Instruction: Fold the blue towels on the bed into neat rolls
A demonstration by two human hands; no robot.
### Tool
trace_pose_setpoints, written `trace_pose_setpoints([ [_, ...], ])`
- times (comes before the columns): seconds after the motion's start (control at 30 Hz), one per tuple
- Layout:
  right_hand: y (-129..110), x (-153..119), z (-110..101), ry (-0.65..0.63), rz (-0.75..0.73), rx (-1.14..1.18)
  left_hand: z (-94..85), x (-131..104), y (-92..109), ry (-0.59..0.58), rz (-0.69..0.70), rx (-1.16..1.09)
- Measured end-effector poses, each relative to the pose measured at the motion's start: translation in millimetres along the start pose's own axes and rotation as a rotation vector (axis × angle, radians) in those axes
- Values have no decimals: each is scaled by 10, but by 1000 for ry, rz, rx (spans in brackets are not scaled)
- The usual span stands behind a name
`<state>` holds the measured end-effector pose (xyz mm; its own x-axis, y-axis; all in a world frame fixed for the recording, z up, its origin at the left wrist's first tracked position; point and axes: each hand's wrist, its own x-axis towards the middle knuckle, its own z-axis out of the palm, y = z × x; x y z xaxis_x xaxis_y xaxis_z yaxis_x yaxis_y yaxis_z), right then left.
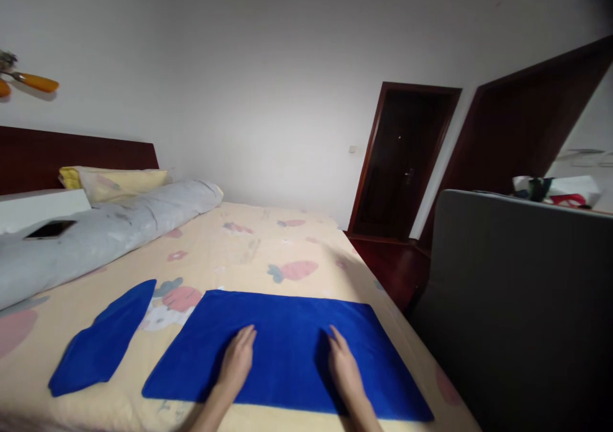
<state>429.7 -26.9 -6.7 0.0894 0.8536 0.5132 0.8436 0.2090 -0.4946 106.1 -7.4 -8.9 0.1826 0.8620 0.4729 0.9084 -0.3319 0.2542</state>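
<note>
A blue cloth (290,346) lies spread flat on the bed, its outline close to a rectangle. Over its left half is my left hand (238,358), fingers stretched out and close together, holding nothing. My right hand (343,365) is above the right half in a like pose, palm turned inward and fingers extended. Both hands cast shadows on the fabric; whether they touch it I cannot tell. Left of the spread cloth lies a second blue cloth (103,342), folded or bunched into a narrow shape.
The bed sheet (249,246) has a carrot and flower print. A rolled grey quilt (143,221) bearing a phone (50,229) lies along the left, near a yellow pillow (127,185). A dark grey panel (517,304) stands at the right. Beyond is a dark door (405,163).
</note>
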Motion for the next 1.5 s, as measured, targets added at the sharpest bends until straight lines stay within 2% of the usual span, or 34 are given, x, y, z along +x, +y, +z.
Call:
trace_pose_setpoints([
  [0.07, -493, 115, 276, -186, -138, -1, 213, 157, 434, -125, 80, 24],
  [0.13, -832, 215, 447, -303, -196, -30, 334, 279, 719, -229, 91, 28],
  [0.17, -927, 258, 491, -329, -201, -42, 354, 327, 790, -264, 87, 24],
  [0.23, -970, 327, 502, -339, -184, -56, 322, 400, 785, -302, 92, 9],
  [0.3, -844, 377, 423, -335, -167, -65, 221, 450, 612, -325, 105, 1],
  [0.37, -599, 408, 277, -338, -139, -93, 89, 477, 324, -357, 82, 13],
  [0.47, -98, 425, -3, -351, -41, -213, -113, 466, -203, -389, -28, 78],
  [0.63, 801, 398, -441, -349, 141, -428, -384, 320, -1006, -358, -185, 169],
  [0.73, 1154, 381, -633, -371, 246, -521, -499, 240, -1307, -337, -248, 190],
  [0.83, 1230, 389, -736, -387, 334, -603, -566, 238, -1392, -324, -316, 244],
  [0.9, 1109, 409, -722, -361, 380, -656, -571, 287, -1298, -312, -402, 314],
  [1.0, 691, 450, -535, -278, 347, -664, -483, 425, -930, -265, -466, 388],
  [1.07, 305, 482, -306, -293, 237, -557, -349, 536, -573, -258, -366, 340],
  [1.17, -291, 540, 109, -476, -4, -260, -61, 687, -5, -324, -145, 167],
  [1.27, -715, 613, 460, -560, -164, -112, 219, 802, 398, -414, 5, 44],
  [1.37, -825, 697, 615, -526, -135, -160, 356, 895, 477, -439, -4, 31],
  [1.43, -718, 759, 600, -497, -82, -200, 343, 945, 340, -416, -59, 54],
  [1.5, -502, 822, 517, -475, -20, -254, 266, 979, 90, -392, -134, 88],
])
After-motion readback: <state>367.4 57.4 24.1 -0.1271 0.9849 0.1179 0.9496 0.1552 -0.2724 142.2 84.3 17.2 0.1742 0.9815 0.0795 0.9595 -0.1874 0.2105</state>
